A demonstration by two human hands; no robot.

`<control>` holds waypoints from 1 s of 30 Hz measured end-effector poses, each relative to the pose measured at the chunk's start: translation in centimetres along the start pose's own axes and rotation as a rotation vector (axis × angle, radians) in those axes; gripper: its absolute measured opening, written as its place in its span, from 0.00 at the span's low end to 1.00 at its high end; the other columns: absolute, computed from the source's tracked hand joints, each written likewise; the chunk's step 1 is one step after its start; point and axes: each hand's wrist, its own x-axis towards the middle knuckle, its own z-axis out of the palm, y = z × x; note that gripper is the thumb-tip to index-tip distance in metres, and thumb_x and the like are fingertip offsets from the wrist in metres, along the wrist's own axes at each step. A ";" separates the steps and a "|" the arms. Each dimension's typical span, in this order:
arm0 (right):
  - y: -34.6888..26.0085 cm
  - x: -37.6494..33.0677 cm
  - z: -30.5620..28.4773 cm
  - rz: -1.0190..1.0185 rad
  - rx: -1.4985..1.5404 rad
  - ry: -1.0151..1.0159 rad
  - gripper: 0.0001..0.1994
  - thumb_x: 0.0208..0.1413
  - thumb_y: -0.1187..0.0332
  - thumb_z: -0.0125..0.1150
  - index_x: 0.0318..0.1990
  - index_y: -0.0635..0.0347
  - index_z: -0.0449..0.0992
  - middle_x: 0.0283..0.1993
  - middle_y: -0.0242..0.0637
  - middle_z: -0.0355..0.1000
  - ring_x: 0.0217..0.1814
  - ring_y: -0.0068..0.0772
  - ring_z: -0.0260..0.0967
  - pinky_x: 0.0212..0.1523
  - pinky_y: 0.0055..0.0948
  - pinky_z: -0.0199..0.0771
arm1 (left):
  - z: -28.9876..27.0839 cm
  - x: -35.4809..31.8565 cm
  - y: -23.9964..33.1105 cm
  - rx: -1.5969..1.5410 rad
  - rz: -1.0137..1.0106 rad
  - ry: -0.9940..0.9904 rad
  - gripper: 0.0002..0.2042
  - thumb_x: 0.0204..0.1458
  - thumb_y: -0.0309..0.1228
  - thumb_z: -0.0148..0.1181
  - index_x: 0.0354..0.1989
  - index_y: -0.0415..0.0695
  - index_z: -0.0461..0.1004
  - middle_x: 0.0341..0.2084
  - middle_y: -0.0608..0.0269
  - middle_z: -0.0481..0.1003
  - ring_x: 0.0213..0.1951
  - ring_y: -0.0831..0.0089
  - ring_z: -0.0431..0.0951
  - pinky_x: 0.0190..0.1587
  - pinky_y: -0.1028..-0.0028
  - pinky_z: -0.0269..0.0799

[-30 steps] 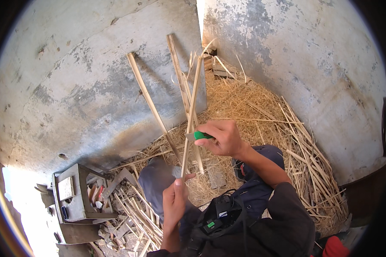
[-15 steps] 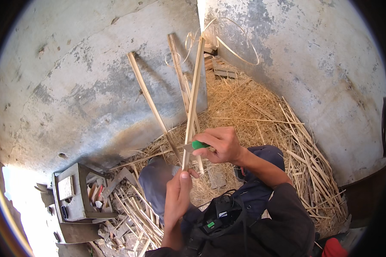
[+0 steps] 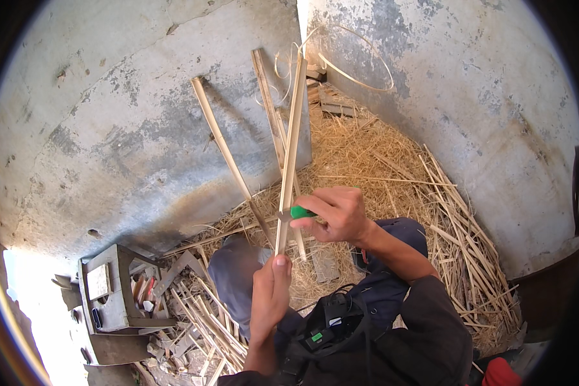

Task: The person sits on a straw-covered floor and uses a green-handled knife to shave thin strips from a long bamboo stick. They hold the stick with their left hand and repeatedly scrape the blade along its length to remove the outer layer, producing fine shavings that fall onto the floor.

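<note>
A long pale split-bamboo strip (image 3: 293, 135) rises away from me, its near end gripped by my left hand (image 3: 270, 291) with the thumb along it. My right hand (image 3: 341, 213) is closed round the green handle of a knife (image 3: 302, 212). The short grey blade lies against the strip, a little above my left hand. From the strip's far end hang thin curled shavings (image 3: 360, 38). Most of the knife handle is hidden by my fingers.
Two other strips lean on the worn wall: one at the left (image 3: 222, 141), one behind mine (image 3: 267, 96). An upturned wooden stool (image 3: 119, 289) holds odds and ends at the lower left. Cut strips (image 3: 463, 257) are heaped at the right, beside straw-like shavings (image 3: 367, 148).
My right hand and the knife have moved slightly up along the strip, away from my left hand. The curled shavings at the far end have shifted a little.
</note>
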 end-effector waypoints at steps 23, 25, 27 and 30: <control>2.3 0.2 -0.5 0.131 -0.102 -0.022 0.17 0.65 0.47 0.72 0.40 0.53 0.86 0.28 0.30 0.80 0.22 0.30 0.77 0.23 0.31 0.71 | -0.2 -1.5 -2.6 0.123 -0.100 0.041 0.22 0.79 0.40 0.45 0.36 0.33 0.72 0.21 0.49 0.65 0.25 0.62 0.63 0.33 0.58 0.67; 3.9 -0.1 -0.7 0.261 -0.091 0.012 0.18 0.67 0.48 0.70 0.41 0.54 0.87 0.31 0.31 0.83 0.23 0.29 0.78 0.23 0.30 0.72 | -0.3 -2.2 -3.7 0.174 -0.101 -0.015 0.21 0.78 0.39 0.46 0.37 0.33 0.72 0.20 0.46 0.64 0.24 0.59 0.62 0.32 0.57 0.66; 5.7 0.9 -1.3 0.259 -0.103 0.076 0.19 0.68 0.47 0.69 0.42 0.55 0.87 0.32 0.31 0.85 0.24 0.29 0.79 0.24 0.30 0.73 | -0.1 -3.0 -4.3 0.195 -0.109 -0.045 0.20 0.78 0.38 0.47 0.37 0.33 0.72 0.20 0.45 0.64 0.23 0.57 0.62 0.32 0.57 0.66; 6.5 1.2 -1.8 0.280 -0.113 0.079 0.20 0.69 0.46 0.67 0.43 0.55 0.89 0.33 0.32 0.85 0.24 0.30 0.79 0.25 0.31 0.75 | 0.0 -3.8 -4.3 0.201 -0.126 -0.055 0.19 0.77 0.37 0.48 0.37 0.33 0.72 0.20 0.45 0.64 0.23 0.57 0.62 0.31 0.57 0.66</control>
